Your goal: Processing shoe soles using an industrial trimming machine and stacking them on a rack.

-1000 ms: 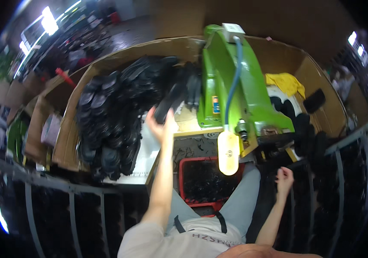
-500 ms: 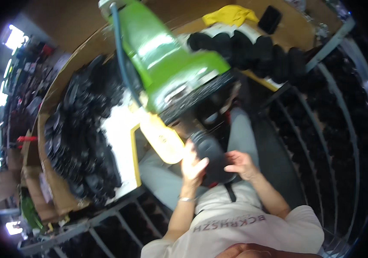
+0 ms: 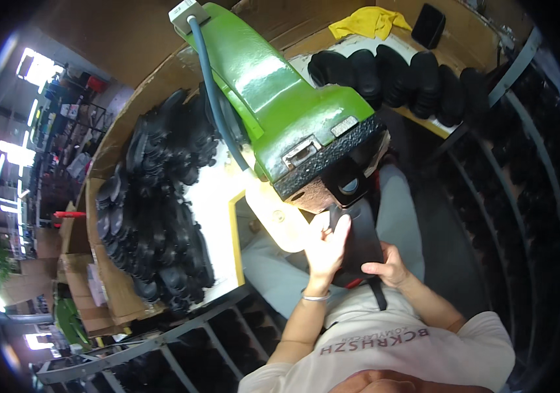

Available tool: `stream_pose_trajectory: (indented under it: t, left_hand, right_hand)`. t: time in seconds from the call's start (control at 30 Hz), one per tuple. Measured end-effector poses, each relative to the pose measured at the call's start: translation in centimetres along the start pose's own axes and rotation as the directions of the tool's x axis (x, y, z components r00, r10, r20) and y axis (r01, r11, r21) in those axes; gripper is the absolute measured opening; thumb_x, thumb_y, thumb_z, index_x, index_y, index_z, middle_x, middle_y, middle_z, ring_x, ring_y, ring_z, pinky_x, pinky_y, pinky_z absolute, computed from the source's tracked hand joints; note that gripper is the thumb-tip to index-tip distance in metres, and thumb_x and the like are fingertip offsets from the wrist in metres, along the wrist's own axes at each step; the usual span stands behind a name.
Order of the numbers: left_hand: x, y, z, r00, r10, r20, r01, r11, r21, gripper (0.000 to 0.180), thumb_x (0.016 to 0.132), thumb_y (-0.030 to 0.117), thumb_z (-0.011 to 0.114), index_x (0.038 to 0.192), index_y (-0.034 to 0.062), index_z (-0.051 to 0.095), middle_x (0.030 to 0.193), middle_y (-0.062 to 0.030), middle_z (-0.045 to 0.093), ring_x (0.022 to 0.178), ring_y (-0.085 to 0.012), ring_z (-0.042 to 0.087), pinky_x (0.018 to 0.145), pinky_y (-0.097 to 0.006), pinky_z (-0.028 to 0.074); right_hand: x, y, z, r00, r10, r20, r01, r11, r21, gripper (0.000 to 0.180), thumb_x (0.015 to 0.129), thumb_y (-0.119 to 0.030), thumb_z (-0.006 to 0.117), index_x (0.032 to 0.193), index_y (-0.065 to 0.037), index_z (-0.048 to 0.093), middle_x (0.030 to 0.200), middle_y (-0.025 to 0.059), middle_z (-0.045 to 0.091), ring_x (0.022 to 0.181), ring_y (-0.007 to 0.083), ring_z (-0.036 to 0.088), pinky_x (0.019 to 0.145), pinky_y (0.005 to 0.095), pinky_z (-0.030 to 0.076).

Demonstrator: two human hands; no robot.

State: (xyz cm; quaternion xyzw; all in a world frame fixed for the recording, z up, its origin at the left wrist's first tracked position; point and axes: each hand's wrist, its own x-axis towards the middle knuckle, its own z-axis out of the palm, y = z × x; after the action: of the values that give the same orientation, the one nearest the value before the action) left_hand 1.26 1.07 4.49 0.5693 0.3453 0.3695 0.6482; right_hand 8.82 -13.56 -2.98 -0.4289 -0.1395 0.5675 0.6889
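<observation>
Between my two hands is a black shoe sole (image 3: 362, 237), its far end close under the dark front of a green machine (image 3: 273, 85). Whether it touches the machine I cannot tell. My left hand (image 3: 326, 247) grips the sole's left side near the far end, thumb on top. At the near right edge, my right hand (image 3: 390, 267) pinches it, with the fingers partly hidden underneath. A bright, cream-coloured lamp (image 3: 279, 215) hangs just left of the sole, beside my left hand.
A large heap of black soles (image 3: 168, 216) lies on the white tabletop (image 3: 218, 226) at left, within cardboard walls (image 3: 113, 154). Stacked soles (image 3: 394, 75) line the right side, near a yellow cloth (image 3: 368, 21). Metal rails (image 3: 162, 340) curve around me over more dark soles.
The sole has moved closer to the machine's front and its upper face has turned. My left thumb now lies further over it. The whole view has shifted slightly.
</observation>
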Motion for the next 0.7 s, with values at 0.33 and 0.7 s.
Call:
stream_pose_trajectory:
  t: [0.33,0.7]
  left_hand:
    - [0.1,-1.9,-0.6,0.999,-0.041,0.036,0.044,0.994,-0.099,0.021,0.082,-0.005,0.063,0.1,-0.0015,0.054,0.08,0.0021,0.056,0.058,0.0013,0.046,0.051,-0.013,0.036]
    - [0.7,-3.5,-2.1,0.991,0.022,0.136,0.0,0.987,-0.159,0.024,0.081,-0.009,0.061,0.103,-0.0008,0.054,0.095,-0.0054,0.061,0.085,-0.0099,0.059,0.075,-0.022,0.048]
  right_hand:
    - [2.0,-7.5,-2.5,0.9,-0.294,-0.321,0.274,0.956,-0.107,0.034,0.071,0.0,0.067,0.102,0.002,0.053,0.093,0.0087,0.062,0.085,0.0148,0.06,0.078,0.0262,0.048]
    - [9.1,-14.0,-0.5,0.893,-0.43,-0.134,0.419,0.902,-0.104,0.034,0.074,0.001,0.063,0.105,-0.002,0.05,0.089,0.0081,0.059,0.076,0.0142,0.059,0.072,0.0263,0.051]
